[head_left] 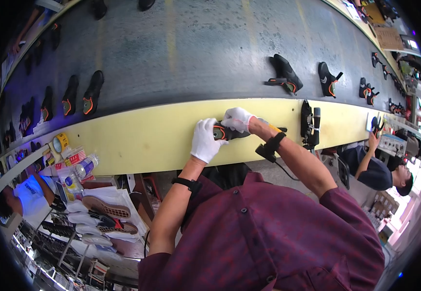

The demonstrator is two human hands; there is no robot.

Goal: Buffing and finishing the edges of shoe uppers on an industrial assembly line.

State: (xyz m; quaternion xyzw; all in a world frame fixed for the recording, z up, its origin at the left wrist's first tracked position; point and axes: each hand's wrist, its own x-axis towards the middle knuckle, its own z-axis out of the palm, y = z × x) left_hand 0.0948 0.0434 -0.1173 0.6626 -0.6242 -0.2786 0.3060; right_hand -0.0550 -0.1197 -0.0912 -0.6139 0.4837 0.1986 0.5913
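Note:
My left hand point(204, 140), in a white glove, grips a black shoe with orange trim point(224, 132) from the left. My right hand point(237, 119), also in a white glove, clasps the same shoe from above and the right. The shoe is held against the yellow ledge point(147, 136) that runs along the near edge of the dark grey conveyor belt point(196, 53). A black band sits on each wrist, and a cable runs from the right one. Most of the shoe is hidden under my fingers.
More black shoes point(285, 75) ride on the belt. Another shoe point(307, 123) stands on the ledge to the right. A tape roll point(60, 143), a bottle point(85, 166) and stacked soles point(105, 209) lie at left. Other people point(377, 169) work at both sides.

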